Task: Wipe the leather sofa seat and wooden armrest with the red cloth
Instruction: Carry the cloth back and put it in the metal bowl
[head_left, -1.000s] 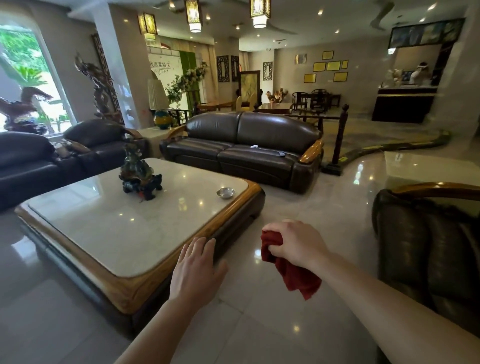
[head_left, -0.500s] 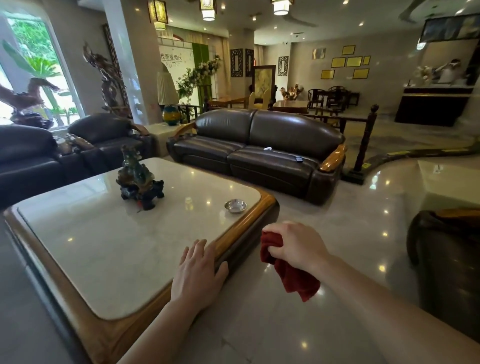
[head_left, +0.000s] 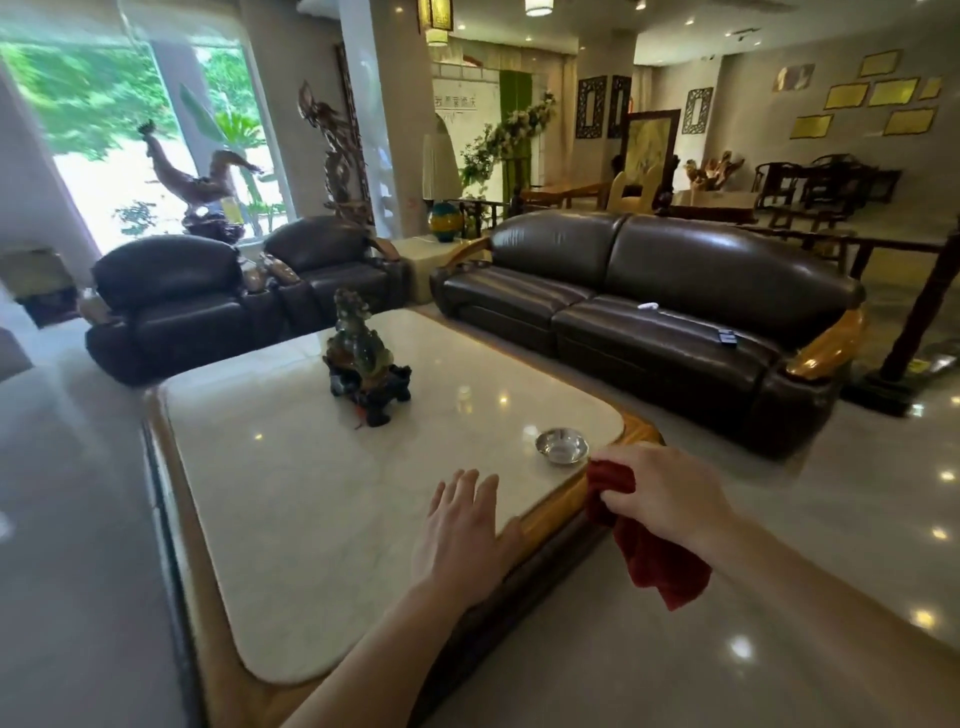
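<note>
A dark brown leather sofa (head_left: 649, 291) stands across the room behind the coffee table, with a curved wooden armrest (head_left: 826, 345) at its right end and another wooden armrest (head_left: 465, 254) at its left end. My right hand (head_left: 670, 493) is shut on the red cloth (head_left: 649, 556), which hangs down over the floor by the table's near right corner, well short of the sofa. My left hand (head_left: 462, 525) hovers flat, fingers apart, over the table's right edge and holds nothing.
The marble-topped coffee table (head_left: 556, 509) with a wooden rim carries a green figurine (head_left: 363, 364) and a small metal dish (head_left: 562, 445). Two small objects (head_left: 727, 338) lie on the sofa seat. Two dark armchairs (head_left: 176, 306) sit at the left. Glossy floor runs between table and sofa.
The view has swung left and moved closer to the table and sofa. The dark seat at the right has left the frame. Both hands keep their pose, cloth still held.
</note>
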